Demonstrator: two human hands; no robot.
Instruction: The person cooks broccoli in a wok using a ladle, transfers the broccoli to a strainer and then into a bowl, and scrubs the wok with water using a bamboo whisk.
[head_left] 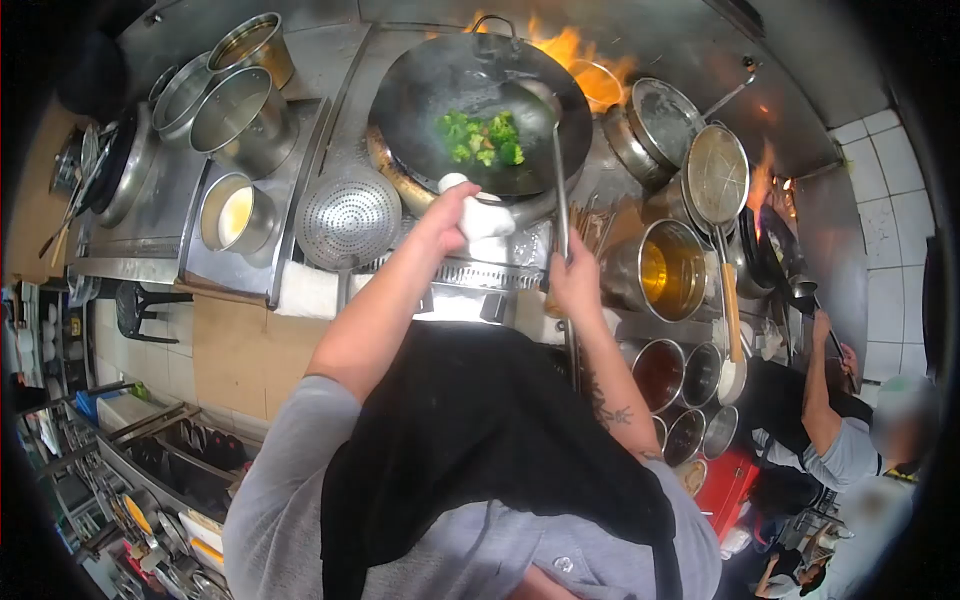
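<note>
A large black wok (410, 105) sits over the burner in front of me, steaming, with green broccoli pieces (480, 138) in its middle. My left hand (452, 220) is closed around a folded white cloth (487, 218) at the wok's near rim. The cloth covers whatever part of the wok lies beneath it. In my right hand (575, 275) is the long metal handle of a ladle (560, 185). Its bowl rests inside the wok at the right, beside the broccoli and apart from it.
Flames (565, 50) rise behind the wok's far right rim. A perforated strainer (348, 212) lies at the left. On the right stand a pot of yellow oil (668, 280), a wooden-handled mesh strainer (717, 175) and several sauce containers (660, 372). A co-worker (840, 440) works at the far right.
</note>
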